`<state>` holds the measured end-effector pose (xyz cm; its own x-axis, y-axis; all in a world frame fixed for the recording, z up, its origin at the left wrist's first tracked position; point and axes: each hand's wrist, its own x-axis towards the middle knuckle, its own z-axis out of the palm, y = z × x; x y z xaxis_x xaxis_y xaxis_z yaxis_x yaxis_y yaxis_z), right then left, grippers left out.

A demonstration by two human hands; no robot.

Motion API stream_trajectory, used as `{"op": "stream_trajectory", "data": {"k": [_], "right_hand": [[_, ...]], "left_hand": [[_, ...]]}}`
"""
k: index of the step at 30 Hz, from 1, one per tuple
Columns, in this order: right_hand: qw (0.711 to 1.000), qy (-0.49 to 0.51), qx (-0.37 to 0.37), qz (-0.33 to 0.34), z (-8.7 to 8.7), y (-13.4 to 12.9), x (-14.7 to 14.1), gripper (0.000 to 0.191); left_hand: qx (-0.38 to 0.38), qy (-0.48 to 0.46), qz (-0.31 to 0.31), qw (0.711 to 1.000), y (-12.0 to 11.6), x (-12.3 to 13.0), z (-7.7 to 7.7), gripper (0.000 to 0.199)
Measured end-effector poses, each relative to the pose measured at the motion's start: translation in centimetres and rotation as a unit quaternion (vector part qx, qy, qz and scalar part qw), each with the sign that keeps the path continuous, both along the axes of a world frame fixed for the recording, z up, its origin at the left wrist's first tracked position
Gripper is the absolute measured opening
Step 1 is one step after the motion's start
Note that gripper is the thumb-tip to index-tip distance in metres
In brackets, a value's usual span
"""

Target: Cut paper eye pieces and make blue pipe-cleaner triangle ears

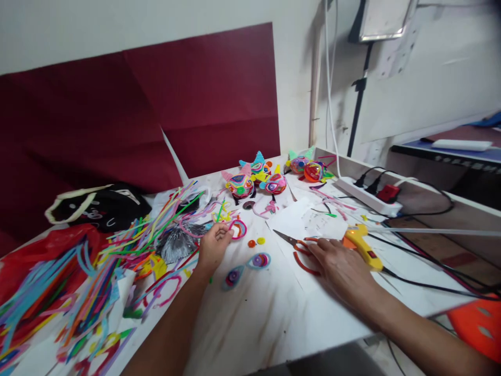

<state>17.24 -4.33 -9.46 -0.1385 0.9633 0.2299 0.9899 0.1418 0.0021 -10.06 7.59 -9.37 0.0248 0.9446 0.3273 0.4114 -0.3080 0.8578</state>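
Note:
My left hand (216, 244) pinches a loop of fuzzy pipe cleaner (238, 229) in pink, blue and orange, held above the table. My right hand (337, 259) is over the orange handles of a pair of scissors (294, 242), its fingers curled on one handle. The blades point left and lie partly apart over white paper (291, 216). Between my hands lie two teardrop-shaped pipe cleaner pieces with purple centres, one nearer (233, 277) and one farther (259, 260). An orange disc (251, 243) and a yellow disc (261, 241) rest just behind them.
Loose pipe cleaners (84, 284) are heaped on the left beside a black bag (102, 206). Several colourful fish-like crafts (239, 184) stand at the back. A yellow glue gun (364, 248) lies beside my right hand, its cord trailing right. A white power strip (368, 197) runs along the right edge.

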Motion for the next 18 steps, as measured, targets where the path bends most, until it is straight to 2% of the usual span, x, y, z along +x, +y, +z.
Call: {"op": "stream_trajectory", "data": {"k": [3, 6, 10, 14, 18], "right_hand": [[1.0, -0.003, -0.021, -0.009, 1.1, 0.1, -0.4, 0.03], [1.0, 0.001, 0.009, -0.024, 1.9, -0.8, 0.7, 0.021], [0.987, -0.056, 0.088, -0.126, 1.7, -3.1, 4.3, 0.016], [0.979, -0.049, 0.012, -0.197, 0.8, -4.2, 6.7, 0.016], [0.969, -0.033, -0.017, -0.244, 0.6, -3.4, 6.5, 0.024]], "left_hand": [[0.001, 0.019, 0.0, 1.0, -0.1, 0.1, 0.1, 0.018], [-0.001, 0.02, 0.0, 1.0, -0.1, 0.0, 0.0, 0.019], [-0.002, 0.015, -0.001, 1.0, 0.0, 0.0, -0.2, 0.019], [-0.009, 0.024, -0.006, 1.0, 0.0, 0.0, -0.3, 0.02], [-0.021, 0.023, -0.004, 1.0, 0.2, -0.1, -0.5, 0.022]]}}
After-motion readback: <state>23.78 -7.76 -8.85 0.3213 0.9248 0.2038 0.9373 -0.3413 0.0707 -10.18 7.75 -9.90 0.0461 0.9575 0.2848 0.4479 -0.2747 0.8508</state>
